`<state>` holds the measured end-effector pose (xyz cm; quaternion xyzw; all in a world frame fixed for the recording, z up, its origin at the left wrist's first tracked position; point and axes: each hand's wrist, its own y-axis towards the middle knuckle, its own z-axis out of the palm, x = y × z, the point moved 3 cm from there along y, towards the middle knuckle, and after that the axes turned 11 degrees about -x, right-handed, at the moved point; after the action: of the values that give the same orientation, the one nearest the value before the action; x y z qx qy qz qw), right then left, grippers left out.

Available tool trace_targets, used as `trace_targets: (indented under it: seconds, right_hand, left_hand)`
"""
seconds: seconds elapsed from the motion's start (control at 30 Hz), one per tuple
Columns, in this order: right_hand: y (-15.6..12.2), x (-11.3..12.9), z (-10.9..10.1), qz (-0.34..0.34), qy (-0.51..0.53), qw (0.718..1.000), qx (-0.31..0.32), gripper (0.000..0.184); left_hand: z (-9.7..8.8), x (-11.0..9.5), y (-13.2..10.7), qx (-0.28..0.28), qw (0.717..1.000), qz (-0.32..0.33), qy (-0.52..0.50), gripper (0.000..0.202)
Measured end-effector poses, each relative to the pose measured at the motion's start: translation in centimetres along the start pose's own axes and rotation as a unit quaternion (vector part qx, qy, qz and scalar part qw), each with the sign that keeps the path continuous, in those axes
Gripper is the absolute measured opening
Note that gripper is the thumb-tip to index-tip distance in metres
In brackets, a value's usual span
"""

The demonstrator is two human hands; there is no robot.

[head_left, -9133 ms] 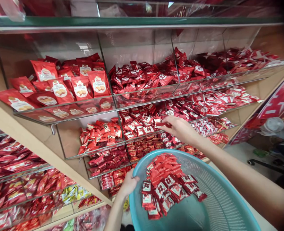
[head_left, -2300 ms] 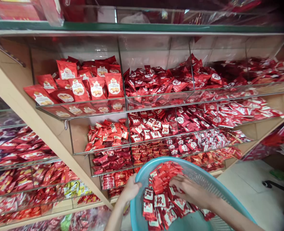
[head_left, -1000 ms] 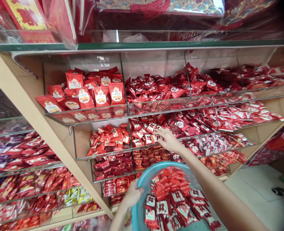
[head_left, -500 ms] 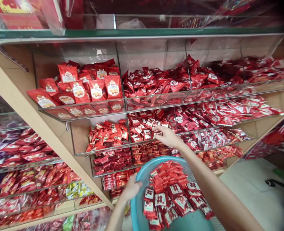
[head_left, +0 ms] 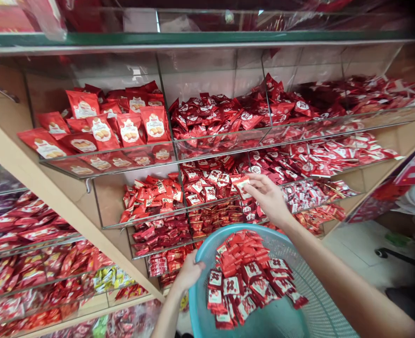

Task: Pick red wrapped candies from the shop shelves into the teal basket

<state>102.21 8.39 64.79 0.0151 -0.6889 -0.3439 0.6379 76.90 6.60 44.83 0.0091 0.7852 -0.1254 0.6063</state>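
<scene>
My left hand [head_left: 190, 271] is closed around the left rim of a teal plastic basket [head_left: 194, 300]. Inside the basket lie a pile of plain red packets [head_left: 244, 253] and, nearer me, several dark red packets with white labels [head_left: 252, 286]. My right hand [head_left: 267, 197] pinches one small red-and-white candy packet [head_left: 242, 187] between thumb and fingertips, just in front of the middle shelf. Behind it sits a bin of similar white-labelled packets [head_left: 207, 188]. Its left neighbour holds red packets with dark characters [head_left: 158, 195].
A glass-fronted upper shelf holds larger red cookie packets [head_left: 101, 126] and dark red packets [head_left: 210, 112]. Clear dividers and glass edges [head_left: 207, 157] run across the shelves. A wooden post [head_left: 70, 211] separates another candy rack at left. Pale floor tiles [head_left: 355, 246] show at right.
My right hand has drawn back from the bin, with a candy packet now visible in its fingers. The view has shifted slightly; my left hand keeps hold of the basket.
</scene>
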Motion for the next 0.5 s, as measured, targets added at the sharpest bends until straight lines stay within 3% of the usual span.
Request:
trace_targets:
  seconds: [0.1, 0.23, 0.37, 0.5]
  right_hand:
    - [-3.3, -1.4, -3.6, 0.070, -0.068, 0.994, 0.049, 0.041]
    - [-8.1, -6.9, -8.4, 0.153, -0.182, 0.966, 0.101, 0.047]
    - [-10.5, -11.6, -11.8, 0.152, -0.319, 0.929, 0.110, 0.043]
    - [-11.1, -13.3, -13.0, 0.133, -0.419, 0.892, 0.108, 0.036]
  left_hand:
    - [0.0, 0.0, -0.1, -0.001, 1.000, -0.005, 0.007, 0.027]
    - [0.0, 0.1, -0.2, -0.001, 1.000, -0.020, 0.012, 0.025]
    - [0.1, 0.1, -0.1, 0.005, 1.000, -0.026, 0.003, 0.025]
    - [0.1, 0.2, -0.1, 0.007, 1.000, -0.021, -0.006, 0.027]
